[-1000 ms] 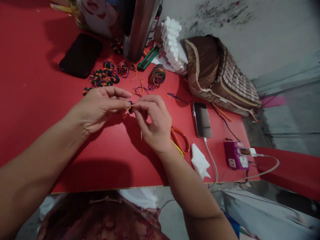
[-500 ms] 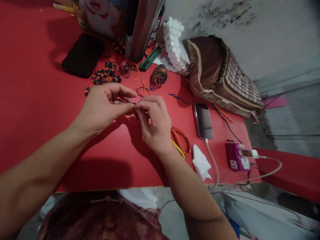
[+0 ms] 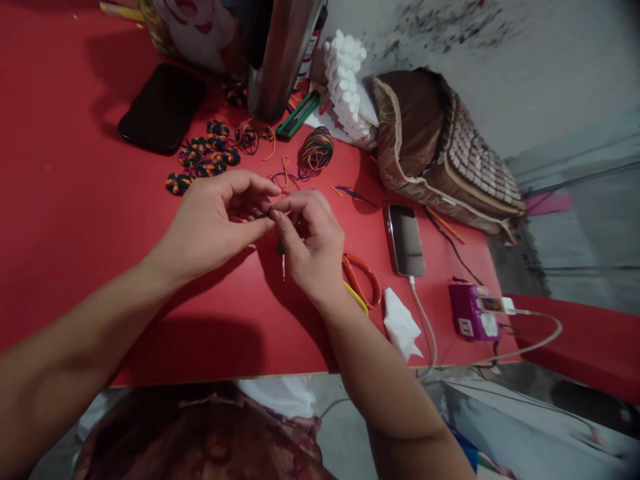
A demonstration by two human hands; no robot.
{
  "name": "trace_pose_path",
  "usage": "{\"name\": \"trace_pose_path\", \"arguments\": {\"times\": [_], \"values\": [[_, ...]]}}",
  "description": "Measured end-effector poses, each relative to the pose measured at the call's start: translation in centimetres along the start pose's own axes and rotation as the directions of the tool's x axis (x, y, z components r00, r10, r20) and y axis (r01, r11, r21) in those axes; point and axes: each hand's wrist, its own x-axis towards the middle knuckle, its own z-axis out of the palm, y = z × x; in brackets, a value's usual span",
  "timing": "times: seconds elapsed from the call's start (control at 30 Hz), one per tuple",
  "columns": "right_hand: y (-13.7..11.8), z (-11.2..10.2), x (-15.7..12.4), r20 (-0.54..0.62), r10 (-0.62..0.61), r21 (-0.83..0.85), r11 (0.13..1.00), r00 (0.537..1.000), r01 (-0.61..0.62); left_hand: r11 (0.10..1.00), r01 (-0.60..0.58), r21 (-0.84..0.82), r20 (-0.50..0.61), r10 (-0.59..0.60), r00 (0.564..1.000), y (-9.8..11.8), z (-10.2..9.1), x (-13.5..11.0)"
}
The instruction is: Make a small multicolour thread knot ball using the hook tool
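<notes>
My left hand [image 3: 210, 227] is closed in a pinch, with a small dark bit of yarn [image 3: 264, 215] at its fingertips. Against it my right hand [image 3: 313, 243] pinches thumb to finger on the same yarn; the fingers hide most of the piece. Below the right hand's fingers a thin metal shaft [image 3: 283, 267] with a green upper part points down; its kind is unclear. Just beyond the hands lie several small multicoloured yarn pieces [image 3: 203, 155], a wound ball of multicoloured yarn [image 3: 316, 152] and a loose thread [image 3: 286, 172].
Scissors with an orange handle [image 3: 367, 280] lie beside my right wrist. Further right are a charging phone [image 3: 405, 240], crumpled white tissue [image 3: 401, 323] and a purple box [image 3: 473, 310]. Behind stand a green cutter [image 3: 299, 117], a metal flask [image 3: 280, 60] and a brown bag [image 3: 425, 133].
The thin metal shaft under my right hand now shows longer, with green above it. Both hands have shifted slightly and stay together at the fingertips.
</notes>
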Motion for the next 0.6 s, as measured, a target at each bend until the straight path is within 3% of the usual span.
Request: {"name": "trace_pose_path", "arguments": {"times": [0.2, 0.6], "values": [[-0.57, -0.02, 0.01, 0.073, 0.313, 0.208, 0.924, 0.947, -0.321, 0.999, -0.043, 0.013, -0.020, 0.043, 0.999, -0.50, 0.01, 0.01], [-0.54, -0.18, 0.46, 0.141, 0.481, 0.491, 0.725, 0.865, -0.483, 0.990, 0.107, -0.096, -0.078, -0.115, 0.990, -0.58, -0.07, 0.50]]}}
